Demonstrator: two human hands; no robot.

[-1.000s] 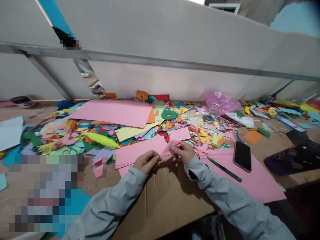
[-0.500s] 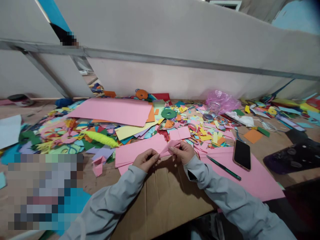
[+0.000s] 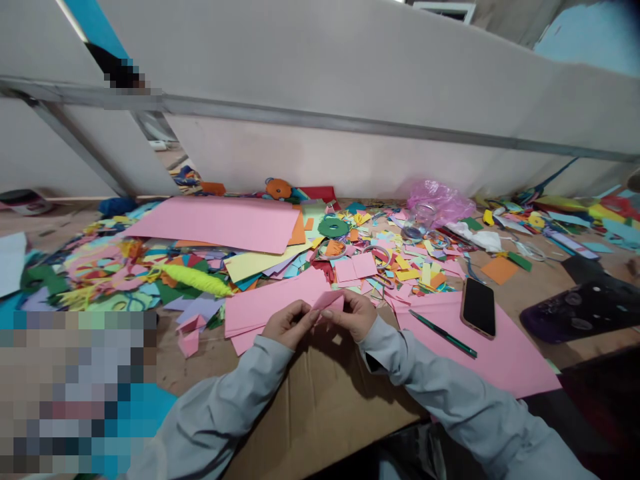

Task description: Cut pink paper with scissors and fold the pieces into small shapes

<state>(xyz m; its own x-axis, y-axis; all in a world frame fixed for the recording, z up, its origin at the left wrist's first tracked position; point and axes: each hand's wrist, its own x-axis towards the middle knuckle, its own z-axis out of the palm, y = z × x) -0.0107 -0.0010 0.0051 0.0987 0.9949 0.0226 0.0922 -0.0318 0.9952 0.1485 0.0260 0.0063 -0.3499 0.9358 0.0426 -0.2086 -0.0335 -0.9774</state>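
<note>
As our left hand [image 3: 289,324] and right hand [image 3: 355,317] pinch pink paper [image 3: 331,302] toward the near edge of the worktop [image 3: 214,353], we seem mid-fold; creasing next needs steadiness.

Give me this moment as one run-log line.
left hand: pinching folded pink paper | right hand: pinching same paper | pen: on pink sheet | phone: beside pen

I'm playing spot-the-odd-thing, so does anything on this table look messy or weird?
Yes, the paper scraps look messy: they lie jumbled across the table, with a crumpled pink plastic bag near their far edge. The folded pink paper between the left hand and right hand shows no obvious tear.
</note>
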